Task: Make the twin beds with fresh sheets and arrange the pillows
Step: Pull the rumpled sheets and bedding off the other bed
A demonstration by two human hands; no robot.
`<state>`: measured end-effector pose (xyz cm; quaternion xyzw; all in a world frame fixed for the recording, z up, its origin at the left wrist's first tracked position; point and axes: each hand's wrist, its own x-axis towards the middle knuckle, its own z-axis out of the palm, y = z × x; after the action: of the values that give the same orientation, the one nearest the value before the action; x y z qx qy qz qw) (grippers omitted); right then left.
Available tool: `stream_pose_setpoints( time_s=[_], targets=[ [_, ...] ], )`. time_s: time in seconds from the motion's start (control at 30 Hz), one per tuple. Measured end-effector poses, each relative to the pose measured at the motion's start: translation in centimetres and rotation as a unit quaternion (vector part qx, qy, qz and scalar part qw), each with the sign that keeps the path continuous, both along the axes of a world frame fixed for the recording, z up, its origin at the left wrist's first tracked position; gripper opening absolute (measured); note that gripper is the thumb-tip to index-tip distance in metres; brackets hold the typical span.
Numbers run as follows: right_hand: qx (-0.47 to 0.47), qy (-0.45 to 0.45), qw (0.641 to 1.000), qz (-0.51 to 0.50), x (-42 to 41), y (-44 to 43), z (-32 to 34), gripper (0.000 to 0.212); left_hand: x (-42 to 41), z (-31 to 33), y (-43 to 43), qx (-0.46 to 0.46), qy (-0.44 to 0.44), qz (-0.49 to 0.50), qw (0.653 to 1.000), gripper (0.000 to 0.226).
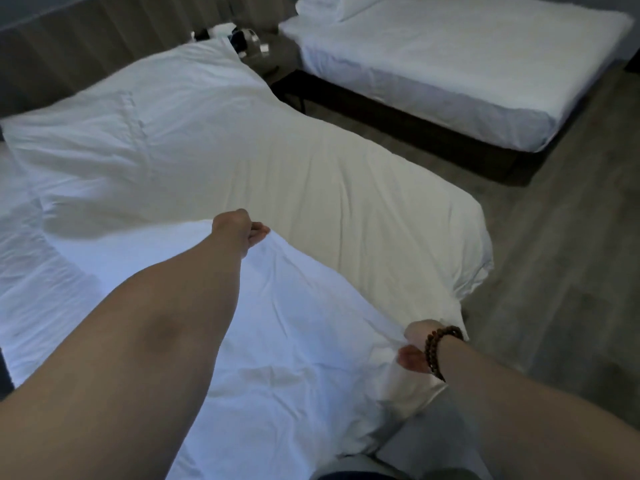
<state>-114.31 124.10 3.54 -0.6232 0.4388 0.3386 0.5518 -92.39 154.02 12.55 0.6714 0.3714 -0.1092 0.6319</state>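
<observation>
Both hands hold the white sheet (pixel 294 323) tight, left hand (pixel 239 227) on a fold, right hand (pixel 415 344) (with a bead bracelet (pixel 438 344)) at the bed (pixel 31 258) corner, likely to pull it flat.

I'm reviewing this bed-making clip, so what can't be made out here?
Head view only:
- Nightstand items: small, blurred, partly behind the duvet.
- Far pillows: cut by the top edge.
- Left hand and right hand: most fingers hidden in sheet folds.

Grey plank floor (pixel 571 244), dark panelled wall (pixel 69 46).
</observation>
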Motion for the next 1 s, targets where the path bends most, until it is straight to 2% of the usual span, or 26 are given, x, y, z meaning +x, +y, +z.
stream_pose_setpoints(
  time_s=[0.1, 0.23, 0.43, 0.5, 0.63, 0.73, 0.8, 0.87, 0.93, 1.0],
  targets=[
    [-0.027, 0.056, 0.997, 0.042, 1.4, -0.7, -0.2, 0.025, 0.7, -1.8, -4.2, 0.000, 0.027, -0.064, 0.998, 0.033],
    [-0.048, 0.062, 0.993, 0.085, 4.3, -5.3, -0.8, 0.022, 0.1, -4.8, -12.4, -0.004, 0.076, -0.157, 0.985, 0.034],
    [-0.072, 0.034, 0.990, 0.115, 9.9, -19.6, -3.7, 0.018, -0.8, -8.5, -28.6, 0.017, 0.122, -0.267, 0.956, 0.019],
    [-0.069, 0.026, 0.988, 0.135, 11.5, -23.0, -4.5, 0.025, -0.8, -9.5, -31.4, 0.045, 0.121, -0.305, 0.943, 0.020],
    [-0.091, 0.022, 0.973, 0.212, 14.5, -33.1, -5.3, 0.022, -0.8, -11.3, -40.1, 0.105, 0.143, -0.326, 0.928, 0.013],
    [-0.114, 0.030, 0.965, 0.235, 16.8, -39.2, -4.9, 0.017, -1.0, -12.6, -44.0, 0.182, 0.152, -0.355, 0.904, 0.017],
    [-0.111, 0.022, 0.962, 0.247, 18.8, -41.8, -4.4, 0.008, -1.1, -13.0, -46.2, 0.190, 0.175, -0.386, 0.886, 0.018],
    [-0.119, 0.034, 0.957, 0.261, 20.8, -43.4, -4.1, 0.012, -1.1, -13.5, -47.9, 0.176, 0.192, -0.354, 0.898, 0.020],
    [-0.130, 0.040, 0.947, 0.290, 22.7, -44.6, -4.6, 0.013, -0.7, -15.5, -49.2, 0.233, 0.176, -0.393, 0.872, 0.032],
    [-0.145, 0.037, 0.934, 0.323, 24.6, -45.5, -5.3, 0.009, 0.1, -17.1, -50.2, 0.255, 0.181, -0.398, 0.862, 0.036]
  ],
)
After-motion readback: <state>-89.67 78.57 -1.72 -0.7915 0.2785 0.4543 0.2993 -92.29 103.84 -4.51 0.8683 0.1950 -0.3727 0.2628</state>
